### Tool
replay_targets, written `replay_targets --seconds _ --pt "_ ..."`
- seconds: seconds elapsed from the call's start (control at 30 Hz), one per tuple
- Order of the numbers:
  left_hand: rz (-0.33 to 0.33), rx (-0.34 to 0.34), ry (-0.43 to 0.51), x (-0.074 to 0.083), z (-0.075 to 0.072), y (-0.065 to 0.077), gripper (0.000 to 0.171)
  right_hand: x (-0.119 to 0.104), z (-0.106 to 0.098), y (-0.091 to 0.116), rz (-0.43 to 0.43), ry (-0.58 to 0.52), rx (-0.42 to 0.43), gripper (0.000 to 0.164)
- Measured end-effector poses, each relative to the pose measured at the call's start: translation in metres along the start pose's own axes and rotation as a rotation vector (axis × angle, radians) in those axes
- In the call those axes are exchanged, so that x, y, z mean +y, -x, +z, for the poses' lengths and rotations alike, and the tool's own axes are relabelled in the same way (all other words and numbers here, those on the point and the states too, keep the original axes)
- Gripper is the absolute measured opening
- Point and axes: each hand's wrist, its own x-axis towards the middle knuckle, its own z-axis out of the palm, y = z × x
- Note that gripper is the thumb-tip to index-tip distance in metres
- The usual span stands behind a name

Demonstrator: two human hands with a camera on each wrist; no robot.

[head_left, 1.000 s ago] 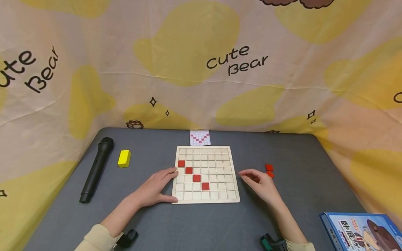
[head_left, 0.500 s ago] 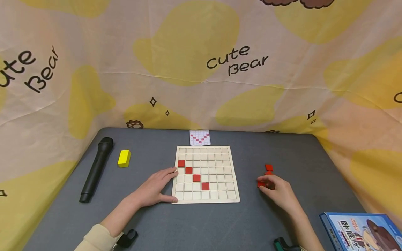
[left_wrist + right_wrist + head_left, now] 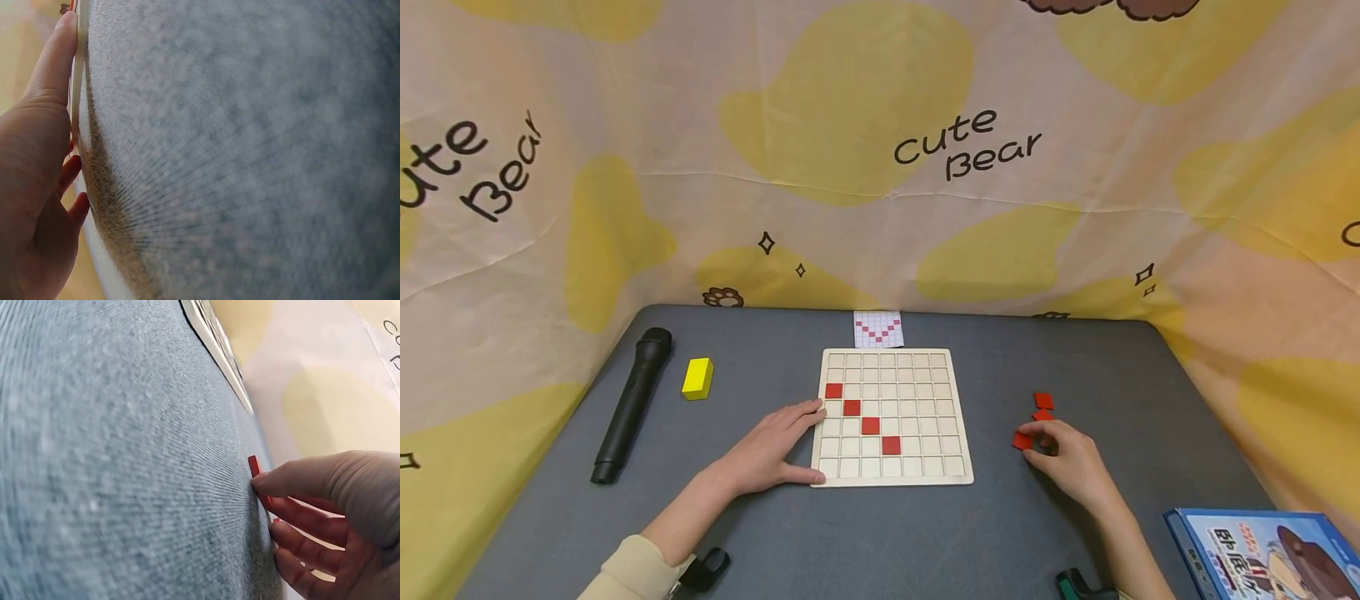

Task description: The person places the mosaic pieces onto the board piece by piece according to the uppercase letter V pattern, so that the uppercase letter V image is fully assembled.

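A pale grid board (image 3: 925,425) lies mid-table, with several red square tiles (image 3: 870,426) forming a diagonal in its cells. My left hand (image 3: 767,446) rests along the board's left edge, fingertips at the upper part and thumb at the near corner. In the left wrist view the thumb (image 3: 53,69) lies against the board's edge. To the right of the board, my right hand (image 3: 1071,458) pinches a red tile (image 3: 1022,441) by its right side. The right wrist view shows that tile (image 3: 253,465) low at the table surface between thumb and fingers.
Two more red tiles (image 3: 1043,401) lie just beyond the right hand. A card with a red V pattern (image 3: 878,330) sits behind the board. At left are a black microphone (image 3: 631,408) and a yellow block (image 3: 697,379); a blue box (image 3: 1262,550) occupies the front right.
My right hand has moved right, from beside the board to the loose red tiles, and taken hold of the nearest one. The left hand and the board have stayed put.
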Motion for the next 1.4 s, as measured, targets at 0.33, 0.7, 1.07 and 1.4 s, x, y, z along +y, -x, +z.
replay_targets --seconds 0.33,0.7,1.07,1.4 --pt "0.0 0.0 -0.002 0.0 0.0 0.0 0.099 -0.003 0.011 -0.008 -0.044 0.002 0.036 0.026" --pt "0.004 0.012 -0.012 0.0 -0.001 0.001 0.097 -0.014 0.024 -0.02 -0.055 -0.056 0.012 0.028" --pt "0.019 0.01 -0.012 0.001 -0.001 0.0 0.097 -0.043 0.043 -0.032 -0.088 -0.135 -0.022 0.03" --pt "0.016 0.008 -0.009 -0.001 0.0 0.0 0.098 -0.066 0.059 -0.038 -0.105 -0.247 -0.099 0.024"
